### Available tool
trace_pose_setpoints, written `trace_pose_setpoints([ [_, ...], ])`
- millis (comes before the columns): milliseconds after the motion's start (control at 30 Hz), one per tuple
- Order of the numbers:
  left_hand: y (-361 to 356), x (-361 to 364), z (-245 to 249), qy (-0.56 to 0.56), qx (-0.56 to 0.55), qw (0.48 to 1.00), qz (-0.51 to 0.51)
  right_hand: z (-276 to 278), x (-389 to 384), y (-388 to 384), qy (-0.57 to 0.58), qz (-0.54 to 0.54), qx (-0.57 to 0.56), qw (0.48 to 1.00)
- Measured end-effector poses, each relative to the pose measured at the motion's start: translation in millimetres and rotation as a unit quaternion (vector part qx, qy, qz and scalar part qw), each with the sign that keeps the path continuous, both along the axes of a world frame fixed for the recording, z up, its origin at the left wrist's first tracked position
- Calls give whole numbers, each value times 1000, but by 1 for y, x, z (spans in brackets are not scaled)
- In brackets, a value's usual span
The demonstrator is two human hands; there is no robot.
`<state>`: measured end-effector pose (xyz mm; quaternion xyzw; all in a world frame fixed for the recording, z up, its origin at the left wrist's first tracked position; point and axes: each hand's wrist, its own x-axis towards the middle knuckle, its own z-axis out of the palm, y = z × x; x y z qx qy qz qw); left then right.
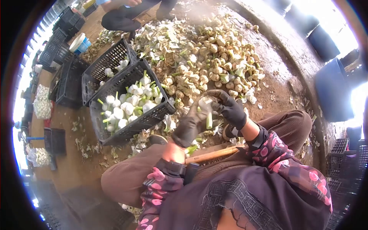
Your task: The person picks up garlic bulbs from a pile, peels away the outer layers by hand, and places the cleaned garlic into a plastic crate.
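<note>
A garlic bulb [207, 102] with a short green stem pointing down is between my two dark-gloved hands, above my lap. My left hand [190, 125] is wrapped round its left side. On the other side, my right hand [231, 109] has its fingers curled against the bulb, and they hide part of it. Beyond my hands lies a heap of unpeeled garlic bulbs [214, 57] with brownish skins. To the left, a black plastic crate [134, 126] contains clean white garlic bulbs [128, 105] with green stem stubs. Across my lap lies a wooden handle [214, 154].
A second black crate [91, 78] with a few bulbs stands behind the first. Loose garlic skins [159, 36] cover the ground beyond. Another person [122, 17] crouches at the far side. A blue barrel [333, 92] stands at the right, beyond a low concrete ledge.
</note>
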<state>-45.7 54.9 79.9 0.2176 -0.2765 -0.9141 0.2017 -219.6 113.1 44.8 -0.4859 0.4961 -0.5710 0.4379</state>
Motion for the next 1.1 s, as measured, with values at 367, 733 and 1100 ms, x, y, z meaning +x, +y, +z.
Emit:
trace_pose_setpoints([
  [367,7,-16,-60,-252,-379,884,109,17,14,-7,438,-113,-104,886],
  [733,9,-8,-38,-73,-230,970,23,3,-11,-19,280,-217,61,933],
  [1100,-12,-10,-56,-41,-408,907,97,-49,-39,-28,-87,-7,328,940],
])
